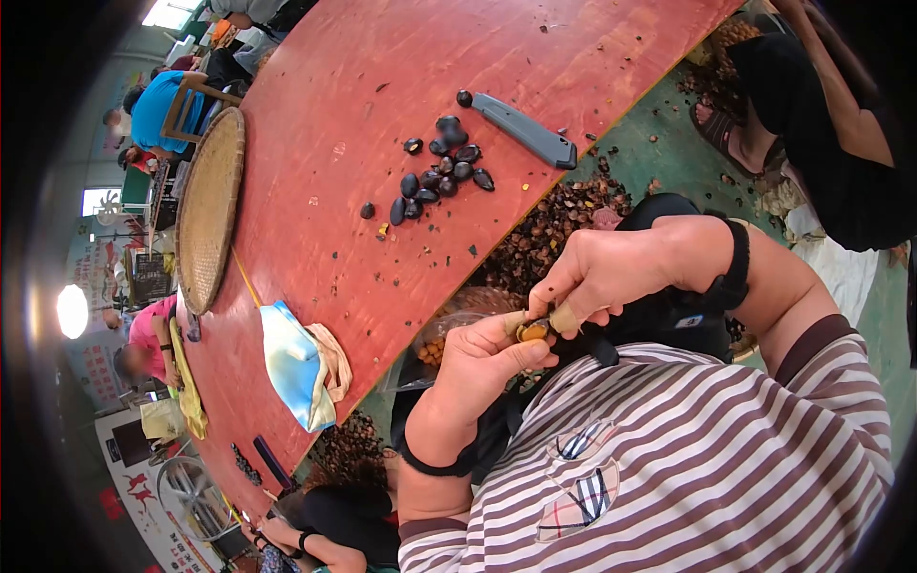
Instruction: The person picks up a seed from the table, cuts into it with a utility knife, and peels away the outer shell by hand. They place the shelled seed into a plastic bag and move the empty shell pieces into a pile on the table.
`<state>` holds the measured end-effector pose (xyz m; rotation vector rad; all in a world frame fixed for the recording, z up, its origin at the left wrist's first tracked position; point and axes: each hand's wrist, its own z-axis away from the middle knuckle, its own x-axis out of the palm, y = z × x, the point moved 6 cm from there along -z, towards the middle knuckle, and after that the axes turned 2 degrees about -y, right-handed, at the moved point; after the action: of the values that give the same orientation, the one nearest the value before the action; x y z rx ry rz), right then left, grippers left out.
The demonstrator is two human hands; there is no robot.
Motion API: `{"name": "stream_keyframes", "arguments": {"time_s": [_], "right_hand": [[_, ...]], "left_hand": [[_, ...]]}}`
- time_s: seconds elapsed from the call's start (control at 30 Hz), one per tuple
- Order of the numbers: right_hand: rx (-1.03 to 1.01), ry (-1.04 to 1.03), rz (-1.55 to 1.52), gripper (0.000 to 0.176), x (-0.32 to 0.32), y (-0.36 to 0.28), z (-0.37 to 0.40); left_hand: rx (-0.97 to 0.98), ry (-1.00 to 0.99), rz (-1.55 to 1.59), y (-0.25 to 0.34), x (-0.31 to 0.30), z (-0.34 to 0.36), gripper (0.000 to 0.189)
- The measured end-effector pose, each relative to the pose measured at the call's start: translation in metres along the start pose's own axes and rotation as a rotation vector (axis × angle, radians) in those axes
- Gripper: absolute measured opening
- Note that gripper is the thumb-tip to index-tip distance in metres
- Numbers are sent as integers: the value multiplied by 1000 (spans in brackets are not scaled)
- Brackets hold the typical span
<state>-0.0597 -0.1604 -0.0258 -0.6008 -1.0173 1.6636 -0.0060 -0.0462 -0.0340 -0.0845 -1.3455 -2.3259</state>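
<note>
My left hand [487, 358] pinches a small yellow-orange nut [533, 330] with part of a dark shell round it, in front of my striped shirt. My right hand [602, 272] meets it from the other side, its fingers closed at the nut; beige tape wraps some fingertips. Whether the right fingers grip the nut or a piece of shell is too small to tell. Beyond my hands, several dark, glossy nuts [447, 187] lie in a loose group on the red table [325, 172]. A grey box cutter [523, 130] rests beside them, near the table edge.
A round woven tray [210, 210] stands at the table's far side. Nearer lies a blue and yellow cloth mask [294, 368]. A clear bag with orange nuts [432, 351] and a heap of shells [559, 224] are below the edge. Other people sit around.
</note>
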Motion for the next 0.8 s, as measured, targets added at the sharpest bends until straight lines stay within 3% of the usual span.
{"name": "stream_keyframes", "arguments": {"time_s": [0.1,0.2,0.3,0.4,0.5,0.63,0.8], "right_hand": [[77,-153,-35,24,3,8,-7],[131,-135,2,21,2,18,-19],[-57,106,-154,22,-4,17,-24],[-259,284,-87,21,-2,19,-28],[-387,381,-25,24,1,13,-20],[-129,92,-138,27,6,18,-11],[26,-20,-47,26,7,14,-1]], "left_hand": [[-20,-43,-60,-2,5,0,25],[-76,-59,-204,-14,-1,-7,26],[53,86,3,-10,-17,-13,27],[83,204,298,-19,-21,-12,26],[51,174,212,-25,-23,-10,26],[59,124,100,-14,-6,-3,26],[-45,31,13,-14,6,-1,26]]}}
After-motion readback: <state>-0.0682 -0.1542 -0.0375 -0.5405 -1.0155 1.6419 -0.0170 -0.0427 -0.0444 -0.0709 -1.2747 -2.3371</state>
